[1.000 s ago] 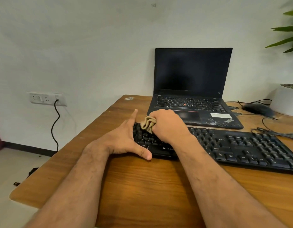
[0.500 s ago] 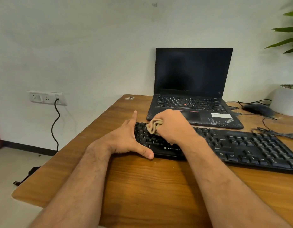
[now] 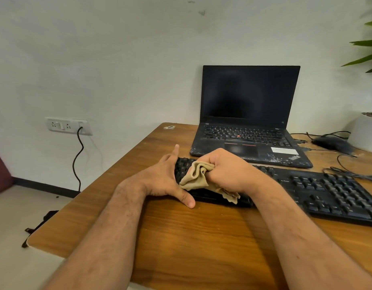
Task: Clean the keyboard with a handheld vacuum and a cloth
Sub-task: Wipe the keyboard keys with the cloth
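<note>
Pale plaster wall (image 3: 118,59) backs a brown wood-grain desk (image 3: 201,237) carrying a long black corded keyboard (image 3: 327,191), which lies across the desk's middle. Behind it, an open black laptop (image 3: 250,122) with a dark screen stands near the wall. The left hand (image 3: 162,181) braces the keyboard's left end, thumb along the front edge and index finger pointing up, its grip open and holding nothing. The right hand (image 3: 227,170) is closed in a fist around a crumpled beige cloth (image 3: 199,178), which rests on the keys at the left part. A black mouse (image 3: 331,143) sits right of the laptop, beside a white plant pot (image 3: 365,132).
</note>
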